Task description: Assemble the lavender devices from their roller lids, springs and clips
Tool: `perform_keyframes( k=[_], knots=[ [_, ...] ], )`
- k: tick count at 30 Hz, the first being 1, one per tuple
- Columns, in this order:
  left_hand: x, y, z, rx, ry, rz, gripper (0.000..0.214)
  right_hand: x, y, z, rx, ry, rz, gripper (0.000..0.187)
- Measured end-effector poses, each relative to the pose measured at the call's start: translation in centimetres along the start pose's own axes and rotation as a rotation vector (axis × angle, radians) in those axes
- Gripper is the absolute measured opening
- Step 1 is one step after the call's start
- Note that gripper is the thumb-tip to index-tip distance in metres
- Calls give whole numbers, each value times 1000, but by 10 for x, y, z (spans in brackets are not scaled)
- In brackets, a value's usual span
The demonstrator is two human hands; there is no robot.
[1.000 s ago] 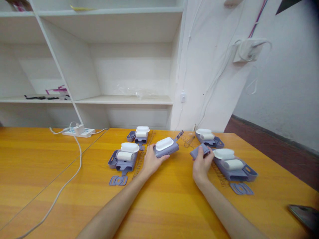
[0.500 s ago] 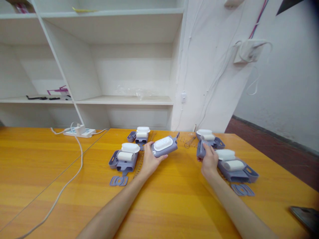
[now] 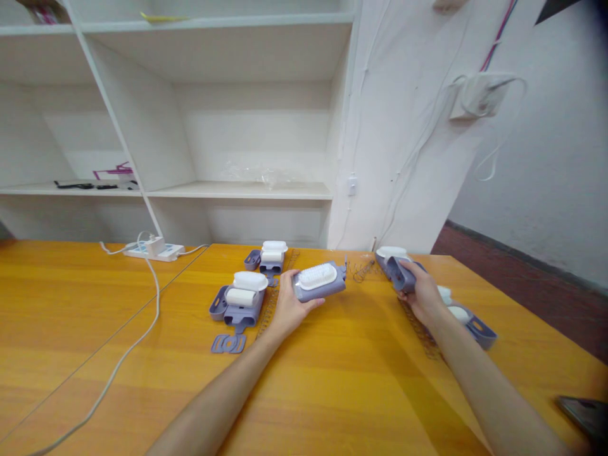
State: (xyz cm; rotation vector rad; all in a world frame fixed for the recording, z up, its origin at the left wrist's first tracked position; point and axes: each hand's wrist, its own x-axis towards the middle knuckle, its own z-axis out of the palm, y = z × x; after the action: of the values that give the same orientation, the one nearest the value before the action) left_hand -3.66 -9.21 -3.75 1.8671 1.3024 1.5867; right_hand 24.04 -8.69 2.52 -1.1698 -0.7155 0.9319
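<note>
Orange-yellow wooden surface (image 3: 332,380) under everything. Far right on it, a white-topped grey-purple plastic set (image 3: 392,252). Far middle: your left hand (image 3: 291,303) holds one end of a grey-purple plastic body with a white oval textured pad (image 3: 320,281). Your right hand (image 3: 422,296) grips a smaller hollow grey-purple plastic piece (image 3: 403,277), just nearer than that set; contact unclear. Thin brownish wire coil (image 3: 270,310) left of your left hand. Step, as judged: handling two separate parts. Next move calls for steady grips, clearance at right.

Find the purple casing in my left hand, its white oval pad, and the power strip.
Purple casing (image 3: 326,291), head view: lower side wall.
White oval pad (image 3: 317,277), head view: upper face.
Power strip (image 3: 169,251), head view: upper surface.
</note>
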Motion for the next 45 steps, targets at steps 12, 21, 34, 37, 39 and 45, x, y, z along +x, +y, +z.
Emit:
perform_keyframes(
  k=[12, 21, 34, 37, 39, 45],
  knots=[
    [-2, 2, 0, -5, -58, 72, 76, 3, -13, -11, -92, -75, 44, 29],
    [-3, 7, -1, 12, -55, 127, 78, -3, -15, -3, -165, -186, 88, 27],
    [-5, 11, -4, 11, -98, 304, 84, 4, -41, -30, -205, -248, 55, 21],
    [-5, 11, -5, 13, -91, 312, 84, 9, -40, -34, -191, -205, 7, 22],
    [-5, 10, -5, 13, -67, 298, 84, 9, -39, -34, -195, -215, 1, 22],
    [-5, 11, -4, 3, -82, 292, 84, 8, -39, -30, -168, -238, 6, 24]
  ],
)
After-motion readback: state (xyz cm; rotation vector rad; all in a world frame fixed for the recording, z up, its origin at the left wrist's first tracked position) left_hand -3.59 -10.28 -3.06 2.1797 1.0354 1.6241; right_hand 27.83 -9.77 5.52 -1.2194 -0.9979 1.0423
